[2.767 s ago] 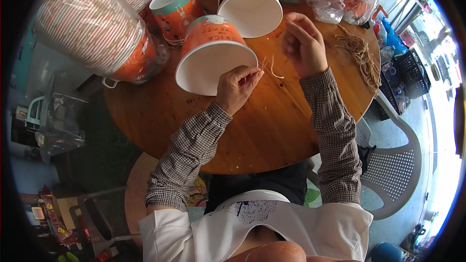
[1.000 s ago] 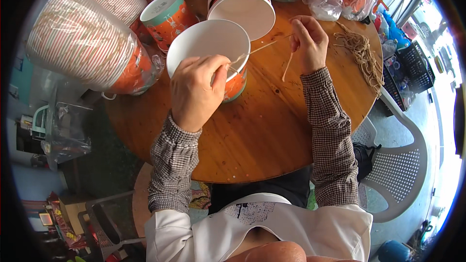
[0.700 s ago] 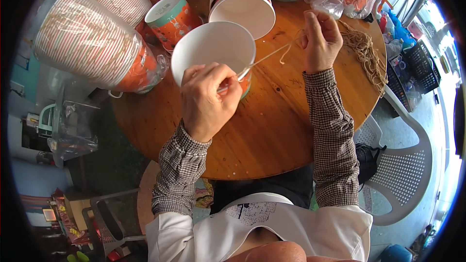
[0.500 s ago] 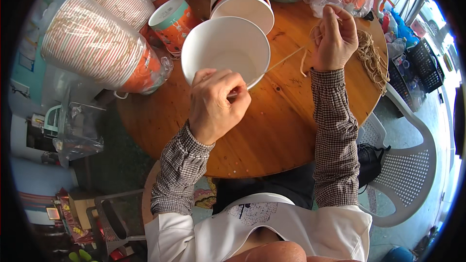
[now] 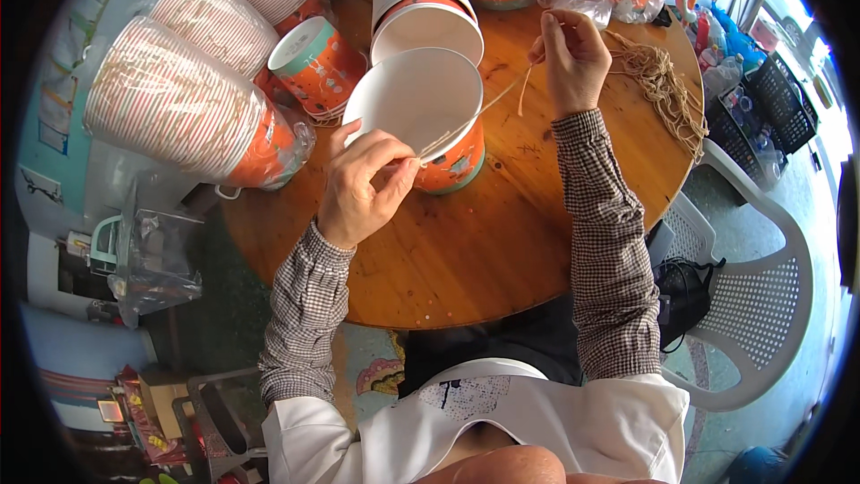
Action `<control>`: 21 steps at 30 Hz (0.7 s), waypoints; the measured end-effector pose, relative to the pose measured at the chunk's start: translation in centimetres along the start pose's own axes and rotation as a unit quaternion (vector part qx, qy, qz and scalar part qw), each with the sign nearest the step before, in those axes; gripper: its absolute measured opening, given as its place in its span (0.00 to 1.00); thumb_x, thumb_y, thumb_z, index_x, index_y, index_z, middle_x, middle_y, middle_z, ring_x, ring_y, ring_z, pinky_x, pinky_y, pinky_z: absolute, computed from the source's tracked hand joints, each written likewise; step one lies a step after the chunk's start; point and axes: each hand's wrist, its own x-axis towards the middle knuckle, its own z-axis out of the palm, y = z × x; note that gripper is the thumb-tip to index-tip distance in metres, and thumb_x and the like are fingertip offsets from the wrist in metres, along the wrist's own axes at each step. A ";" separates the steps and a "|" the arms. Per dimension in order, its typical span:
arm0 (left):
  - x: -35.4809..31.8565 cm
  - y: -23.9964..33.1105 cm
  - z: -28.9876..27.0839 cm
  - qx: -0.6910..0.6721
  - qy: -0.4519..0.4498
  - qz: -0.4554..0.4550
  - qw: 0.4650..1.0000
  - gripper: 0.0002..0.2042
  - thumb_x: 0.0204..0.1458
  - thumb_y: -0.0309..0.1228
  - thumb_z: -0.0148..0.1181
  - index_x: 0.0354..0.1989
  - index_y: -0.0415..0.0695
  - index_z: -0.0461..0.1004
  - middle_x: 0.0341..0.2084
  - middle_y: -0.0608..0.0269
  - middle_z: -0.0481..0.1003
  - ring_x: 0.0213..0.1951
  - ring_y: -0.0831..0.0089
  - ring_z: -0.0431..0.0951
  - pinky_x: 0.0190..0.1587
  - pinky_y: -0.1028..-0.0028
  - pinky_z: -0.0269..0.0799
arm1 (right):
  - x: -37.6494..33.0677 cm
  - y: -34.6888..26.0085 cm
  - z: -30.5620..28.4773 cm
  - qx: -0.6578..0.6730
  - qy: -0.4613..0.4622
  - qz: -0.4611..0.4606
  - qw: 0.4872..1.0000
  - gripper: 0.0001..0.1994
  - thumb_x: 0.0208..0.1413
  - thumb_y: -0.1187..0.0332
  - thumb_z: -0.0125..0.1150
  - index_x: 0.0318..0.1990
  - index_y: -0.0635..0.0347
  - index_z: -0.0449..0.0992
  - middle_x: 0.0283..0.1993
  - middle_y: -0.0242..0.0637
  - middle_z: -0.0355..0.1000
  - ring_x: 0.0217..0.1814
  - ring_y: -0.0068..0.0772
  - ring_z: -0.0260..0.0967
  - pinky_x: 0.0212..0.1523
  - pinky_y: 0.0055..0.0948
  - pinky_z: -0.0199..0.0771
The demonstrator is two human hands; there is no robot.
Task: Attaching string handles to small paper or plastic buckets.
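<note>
Your left hand (image 5: 363, 184) pinches one end of a pale string (image 5: 470, 116) at the near rim of the paper bucket (image 5: 421, 116), fingers closed tight on it. Half a second earlier that hand lay lower, off the rim; it has since come up to the lip, and the string now runs taut across the bucket's open white mouth. Your right hand (image 5: 573, 58), beyond and to the right of the bucket, has drawn nearer to it and holds the far end between closed fingertips, a short tail hanging loose below. Judged from this, the string is being pulled through at the rim and the slack is almost gone.

The bucket lies tilted on the round wooden bench (image 5: 502, 242), mouth facing you. Nearer you than the bucket, the bench is bare wood to its curved edge, the widest room for either forearm. Left of the bucket, bagged cup stacks (image 5: 179, 112) overhang the bench edge. Just behind the bucket a nested stack of buckets (image 5: 421, 0) nearly touches it, with a small upright cup (image 5: 313, 63) to the left. To the bucket's right, past your right hand, a bundle of cut strings (image 5: 658, 81) lies near the far-right edge, above a white plastic chair (image 5: 761, 305).
</note>
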 end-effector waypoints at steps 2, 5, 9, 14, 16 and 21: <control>-0.5 -0.4 0.6 0.009 0.008 0.001 1.000 0.02 0.49 0.27 0.60 0.31 0.47 0.74 0.24 0.70 0.74 0.31 0.71 0.76 0.56 0.64 0.58 | -0.1 0.2 0.0 -0.016 0.000 0.013 1.000 0.04 0.59 0.74 0.57 0.36 0.67 0.72 0.23 0.31 0.71 0.23 0.19 0.70 0.24 0.20 0.72; -0.7 0.1 1.6 0.034 0.063 0.000 0.997 0.08 0.50 0.31 0.64 0.39 0.48 0.77 0.26 0.71 0.76 0.32 0.72 0.76 0.58 0.64 0.57 | 0.0 0.1 0.3 0.184 0.059 0.123 0.974 0.04 0.58 0.74 0.58 0.36 0.67 0.73 0.24 0.34 0.73 0.23 0.25 0.72 0.25 0.22 0.75; -0.9 -0.2 2.7 0.061 0.086 0.007 0.994 0.06 0.50 0.30 0.63 0.37 0.48 0.78 0.27 0.71 0.76 0.32 0.73 0.76 0.58 0.65 0.58 | 1.3 2.1 -2.8 0.388 0.060 0.281 0.876 0.05 0.57 0.74 0.58 0.39 0.65 0.72 0.26 0.31 0.67 0.24 0.25 0.67 0.23 0.21 0.70; -0.8 -1.0 2.6 0.053 0.114 -0.003 0.992 0.05 0.51 0.27 0.63 0.36 0.47 0.78 0.26 0.72 0.75 0.33 0.75 0.76 0.57 0.67 0.58 | 1.3 3.2 -3.2 0.284 0.055 0.366 0.885 0.05 0.59 0.70 0.58 0.37 0.63 0.73 0.25 0.28 0.62 0.20 0.16 0.53 0.18 0.17 0.50; -0.9 -1.4 1.7 0.044 0.097 0.000 0.994 0.06 0.51 0.27 0.62 0.37 0.48 0.78 0.27 0.72 0.75 0.33 0.75 0.76 0.57 0.67 0.58 | 1.0 2.6 -2.5 0.136 0.057 0.356 0.923 0.06 0.58 0.69 0.59 0.38 0.63 0.73 0.26 0.27 0.64 0.20 0.16 0.54 0.18 0.17 0.50; -0.7 -3.0 -0.1 0.075 0.092 -0.005 0.993 0.09 0.51 0.24 0.60 0.42 0.46 0.78 0.33 0.65 0.76 0.39 0.66 0.75 0.53 0.64 0.63 | -0.3 1.2 -0.6 0.158 -0.058 0.310 0.936 0.08 0.62 0.67 0.54 0.41 0.62 0.73 0.28 0.27 0.65 0.21 0.15 0.55 0.18 0.16 0.53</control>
